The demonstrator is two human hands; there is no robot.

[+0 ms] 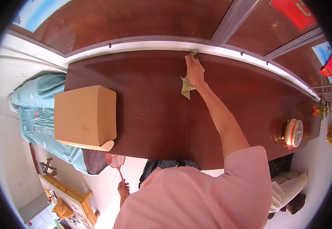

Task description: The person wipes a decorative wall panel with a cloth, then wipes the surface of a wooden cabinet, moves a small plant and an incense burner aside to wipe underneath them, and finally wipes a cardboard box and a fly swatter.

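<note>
My right hand (194, 71) reaches to the far edge of a dark reddish-brown wooden tabletop (160, 97). Its fingers lie stretched over a crumpled olive-green cloth (186, 88), pressing it to the wood. One corner of the cloth trails out below the wrist; another pokes past the fingertips. Down at my left side, off the near edge of the top, my left hand (123, 188) grips the handle of a red plastic fly swatter (115, 161), its head upward. A few small pale specks lie on the wood.
A brown cardboard box (77, 114) stands on the left end, beside a teal patterned fabric cover (37, 123). At the right end sits a round lidded container (293, 133). Dark framed panels (143, 20) rise behind. A low wooden table (74, 197) stands lower left.
</note>
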